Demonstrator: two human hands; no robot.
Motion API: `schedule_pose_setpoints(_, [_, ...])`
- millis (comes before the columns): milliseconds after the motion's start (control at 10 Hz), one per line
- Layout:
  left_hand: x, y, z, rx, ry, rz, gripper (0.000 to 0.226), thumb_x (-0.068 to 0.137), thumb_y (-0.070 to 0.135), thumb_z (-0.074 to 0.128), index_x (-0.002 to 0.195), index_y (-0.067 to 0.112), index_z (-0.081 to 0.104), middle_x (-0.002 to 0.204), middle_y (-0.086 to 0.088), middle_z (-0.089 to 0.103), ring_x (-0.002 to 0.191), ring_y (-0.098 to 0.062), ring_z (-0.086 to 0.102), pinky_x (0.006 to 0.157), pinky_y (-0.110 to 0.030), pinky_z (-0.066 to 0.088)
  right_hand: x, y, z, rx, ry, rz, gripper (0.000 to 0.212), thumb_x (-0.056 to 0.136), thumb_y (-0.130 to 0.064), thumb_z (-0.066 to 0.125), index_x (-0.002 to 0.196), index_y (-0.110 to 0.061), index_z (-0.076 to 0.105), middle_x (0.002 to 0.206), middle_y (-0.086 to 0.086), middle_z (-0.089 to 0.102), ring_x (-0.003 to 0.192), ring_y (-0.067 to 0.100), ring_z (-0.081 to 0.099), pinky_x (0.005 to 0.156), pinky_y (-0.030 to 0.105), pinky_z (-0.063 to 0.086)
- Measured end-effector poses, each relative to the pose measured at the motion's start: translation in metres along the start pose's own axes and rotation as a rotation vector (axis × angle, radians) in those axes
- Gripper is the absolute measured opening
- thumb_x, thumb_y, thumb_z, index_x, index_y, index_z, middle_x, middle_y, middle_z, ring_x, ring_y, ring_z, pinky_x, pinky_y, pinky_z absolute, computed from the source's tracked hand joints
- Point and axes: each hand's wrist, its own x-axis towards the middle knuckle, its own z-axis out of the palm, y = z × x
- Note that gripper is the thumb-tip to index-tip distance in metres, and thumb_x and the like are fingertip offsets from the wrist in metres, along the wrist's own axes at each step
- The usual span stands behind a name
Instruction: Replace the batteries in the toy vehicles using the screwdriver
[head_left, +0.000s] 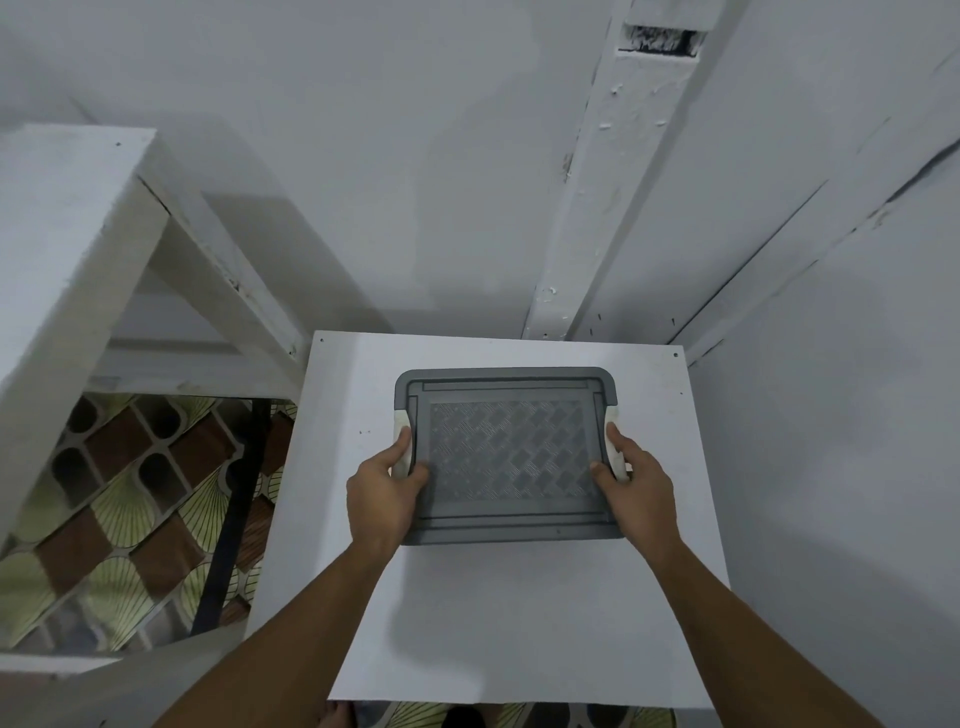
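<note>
At the 12 o'clock half of the white table (519, 623) sits a grey box (511, 536) with its patterned lid (511, 457) on. No toy vehicles, screwdriver or batteries are in view; I judge they are inside, though nothing shows through the lid. Step in hand, as I judge it: release the lid. At the box's 9 o'clock edge, my left hand (382, 499) grips the left latch (401, 441), a white clip, with the thumb laid along its top and the fingers curled at its lower end. At the 3 o'clock edge, my right hand (636, 493) grips the right latch (618, 457) in the mirror hold. Neither hand is spread; each pinches its clip. Whether the clips are engaged or already sprung I cannot tell. Procedure: swing both latches outward together, the left toward 9 o'clock and the right toward 3 o'clock, so the opposing pulls cancel and the box does not skid on the smooth top. Apply force at the clip ends, not on the lid panel. Lift the lid level and straight up, since the contents may be loose. Set it down toward 6 o'clock, on my side of the box. Caution: beyond the table's 9 o'clock edge lies a patterned floor (130, 493); keep the box inboard so small screws and cells cannot roll off.
</note>
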Motion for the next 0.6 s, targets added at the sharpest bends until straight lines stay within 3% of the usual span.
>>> schedule_pose_setpoints(100, [0.007, 0.002, -0.002, -0.006, -0.011, -0.006, 0.049, 0.091, 0.016, 0.069, 0.138, 0.015, 0.055, 0.139, -0.009, 0.058, 0.114, -0.036, 0.061, 0.096, -0.035, 0.050, -0.004, 0.002, 0.003, 0.015, 0.013, 0.007, 0.055, 0.093, -0.019, 0.062, 0.145, -0.022, 0.042, 0.142, 0.007, 0.049, 0.129, 0.028, 0.047, 0.109, 0.036, 0.036])
schedule_pose_setpoints(300, [0.008, 0.004, -0.005, 0.025, -0.031, -0.007, 0.050, 0.092, 0.014, 0.068, 0.139, 0.014, 0.054, 0.141, -0.009, 0.056, 0.118, -0.036, 0.058, 0.099, -0.036, 0.048, -0.007, -0.001, 0.003, 0.029, 0.006, 0.034, 0.056, 0.093, -0.019, 0.063, 0.145, -0.022, 0.042, 0.148, 0.005, 0.045, 0.133, 0.028, 0.045, 0.110, 0.038, 0.036])
schedule_pose_setpoints(500, [0.001, 0.032, -0.029, 0.165, -0.003, 0.106, 0.059, 0.090, 0.025, 0.070, 0.145, 0.022, 0.049, 0.136, -0.010, 0.056, 0.113, -0.031, 0.058, 0.099, -0.042, 0.051, -0.013, -0.027, -0.020, -0.109, -0.086, 0.033, 0.060, 0.092, -0.029, 0.064, 0.146, -0.021, 0.039, 0.143, 0.012, 0.045, 0.130, 0.032, 0.045, 0.109, 0.042, 0.037])
schedule_pose_setpoints(600, [-0.011, 0.077, -0.054, 0.044, 0.017, 0.256, 0.058, 0.092, 0.025, 0.068, 0.146, 0.026, 0.047, 0.133, -0.006, 0.055, 0.113, -0.021, 0.057, 0.084, -0.014, 0.048, -0.026, -0.068, -0.039, -0.072, -0.036, -0.120, 0.055, 0.092, -0.027, 0.065, 0.142, -0.023, 0.043, 0.138, 0.008, 0.048, 0.126, 0.026, 0.046, 0.103, 0.035, 0.040])
